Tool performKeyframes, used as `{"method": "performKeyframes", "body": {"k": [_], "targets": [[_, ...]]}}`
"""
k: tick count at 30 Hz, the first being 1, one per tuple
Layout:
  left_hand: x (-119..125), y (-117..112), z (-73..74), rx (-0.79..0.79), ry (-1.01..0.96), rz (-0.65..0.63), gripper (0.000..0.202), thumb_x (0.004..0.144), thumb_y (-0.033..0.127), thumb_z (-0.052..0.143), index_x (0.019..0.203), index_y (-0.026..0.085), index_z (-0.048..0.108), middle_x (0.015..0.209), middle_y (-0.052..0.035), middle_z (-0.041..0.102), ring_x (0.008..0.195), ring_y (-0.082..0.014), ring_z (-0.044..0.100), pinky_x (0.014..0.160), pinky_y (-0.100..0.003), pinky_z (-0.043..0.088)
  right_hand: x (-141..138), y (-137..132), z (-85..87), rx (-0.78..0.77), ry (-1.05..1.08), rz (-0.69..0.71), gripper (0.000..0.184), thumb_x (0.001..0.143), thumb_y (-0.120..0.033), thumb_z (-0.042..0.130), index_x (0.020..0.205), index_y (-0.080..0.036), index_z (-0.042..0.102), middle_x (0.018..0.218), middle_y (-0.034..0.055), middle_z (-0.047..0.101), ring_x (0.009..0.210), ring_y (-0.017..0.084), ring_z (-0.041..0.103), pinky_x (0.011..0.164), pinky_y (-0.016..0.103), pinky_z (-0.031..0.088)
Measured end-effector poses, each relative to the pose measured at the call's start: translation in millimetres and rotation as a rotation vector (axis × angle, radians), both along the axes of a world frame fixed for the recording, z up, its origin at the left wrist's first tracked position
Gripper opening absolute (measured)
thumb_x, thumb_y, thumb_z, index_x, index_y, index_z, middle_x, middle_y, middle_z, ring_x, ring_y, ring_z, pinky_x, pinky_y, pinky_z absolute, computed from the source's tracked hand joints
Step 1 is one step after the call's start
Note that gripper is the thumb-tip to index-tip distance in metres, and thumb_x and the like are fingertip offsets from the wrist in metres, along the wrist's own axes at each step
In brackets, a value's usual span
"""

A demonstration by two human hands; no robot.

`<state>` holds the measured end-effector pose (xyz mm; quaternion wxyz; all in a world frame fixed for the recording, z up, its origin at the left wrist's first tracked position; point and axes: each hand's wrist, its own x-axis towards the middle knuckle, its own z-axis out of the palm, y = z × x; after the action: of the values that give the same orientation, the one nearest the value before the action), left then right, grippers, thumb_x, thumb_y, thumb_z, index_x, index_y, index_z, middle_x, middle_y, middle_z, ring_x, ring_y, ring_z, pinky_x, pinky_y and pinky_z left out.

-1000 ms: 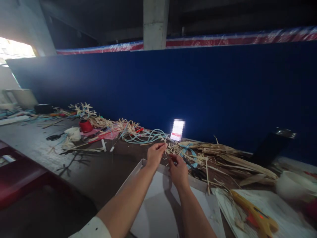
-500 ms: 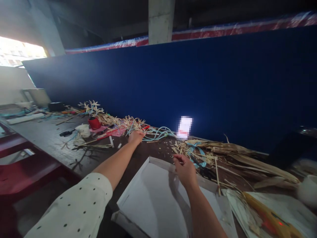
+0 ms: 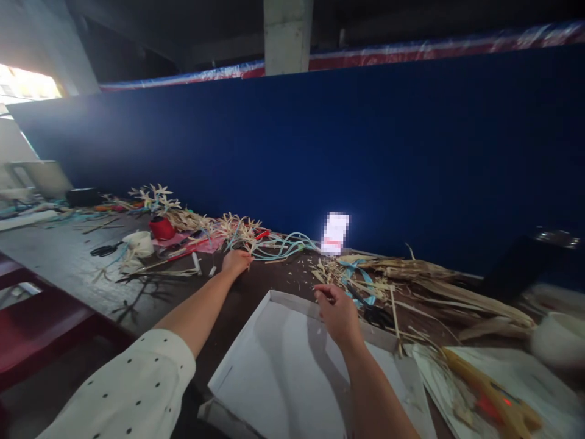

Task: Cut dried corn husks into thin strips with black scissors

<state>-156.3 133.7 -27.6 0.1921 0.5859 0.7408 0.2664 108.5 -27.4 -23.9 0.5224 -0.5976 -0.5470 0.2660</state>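
Observation:
My left hand (image 3: 236, 261) is stretched out far over the dark table, fingers curled down at a bunch of straw flowers and pale blue strips (image 3: 256, 241). What it grips, if anything, is hidden under the fingers. My right hand (image 3: 337, 311) hovers over the far edge of a white shallow box lid (image 3: 278, 366), fingers pinched together near loose straw scraps (image 3: 333, 271). Anything between those fingers is too small to make out.
Dried husks (image 3: 439, 286) lie along the blue wall at right. A yellow glue gun (image 3: 493, 396) rests on white paper. A red spool (image 3: 161, 228), a white cup (image 3: 138, 243) and scissors (image 3: 104, 249) sit at left. A red bench (image 3: 41, 323) stands beside the table.
My left hand left the right hand, reached out left to the straw flowers, then drew back slightly. The right hand stayed over the box edge.

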Motion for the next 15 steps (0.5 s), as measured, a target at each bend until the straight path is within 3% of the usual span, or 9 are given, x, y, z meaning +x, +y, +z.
{"method": "performKeyframes", "body": {"k": [8,15], "targets": [[-4.6,-11.5,5.7,0.028,-0.085,-0.007,0.035,0.068,0.04,0.061,0.095,0.019,0.067,0.079,-0.0013,0.07,0.063,-0.0113,0.064,0.06,-0.017,0.046,0.1,-1.2,0.0,0.005,-0.003,0.0,0.026,0.072,-0.035,0.052,0.086,-0.018,0.066,0.072,0.0034,0.066,0.05,0.014,0.053,0.05,0.026,0.041],[-10.8,-14.9,1.7,0.042,-0.099,-0.009,0.033,0.071,0.04,0.059,0.096,0.019,0.067,0.08,-0.0006,0.07,0.062,-0.0107,0.063,0.058,-0.017,0.047,-1.1,-4.0,5.2,-0.005,0.034,0.008,0.028,0.069,-0.036,0.054,0.085,-0.016,0.066,0.066,0.0032,0.064,0.046,0.013,0.051,0.046,0.025,0.04]]}}
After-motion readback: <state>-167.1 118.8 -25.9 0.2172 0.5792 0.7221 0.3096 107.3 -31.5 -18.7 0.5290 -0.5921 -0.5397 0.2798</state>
